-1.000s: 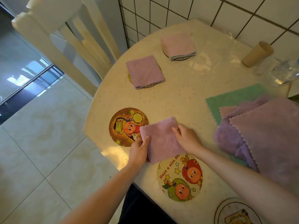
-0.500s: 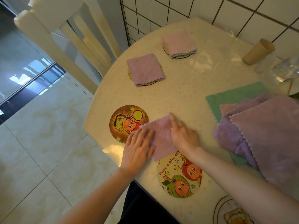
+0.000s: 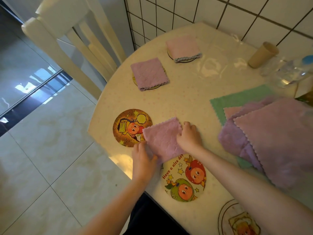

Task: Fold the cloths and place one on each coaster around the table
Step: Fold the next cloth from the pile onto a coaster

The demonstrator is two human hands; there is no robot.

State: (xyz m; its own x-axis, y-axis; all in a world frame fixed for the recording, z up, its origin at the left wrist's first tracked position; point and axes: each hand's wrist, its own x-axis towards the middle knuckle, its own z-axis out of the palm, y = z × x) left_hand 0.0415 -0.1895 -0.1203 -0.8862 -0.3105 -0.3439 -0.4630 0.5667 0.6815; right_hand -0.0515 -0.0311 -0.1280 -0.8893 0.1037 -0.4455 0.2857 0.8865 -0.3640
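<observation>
A folded purple cloth [image 3: 161,135] lies near the table's front edge, between a dark yellow cartoon coaster [image 3: 128,127] and a pale "Have a nice day" coaster [image 3: 184,180]. My left hand [image 3: 143,160] grips its near left corner. My right hand [image 3: 188,136] holds its right edge with curled fingers. Two folded cloths rest on coasters farther back: a purple one [image 3: 149,73] and a pink one [image 3: 183,48]. A pile of unfolded purple and pink cloths [image 3: 274,141] lies on a green cloth [image 3: 237,100] at the right.
A fourth coaster [image 3: 237,219] shows at the bottom edge. A beige cup [image 3: 262,55] and a clear plastic bottle [image 3: 293,72] lie at the back right by the tiled wall. A cream chair [image 3: 72,44] stands at the table's left. The table [image 3: 186,99] edge runs close to my body.
My left hand went from lying flat on the cloth to gripping its near left corner. My right hand curled onto the right edge. The cloth's far corner now shows its scalloped edge.
</observation>
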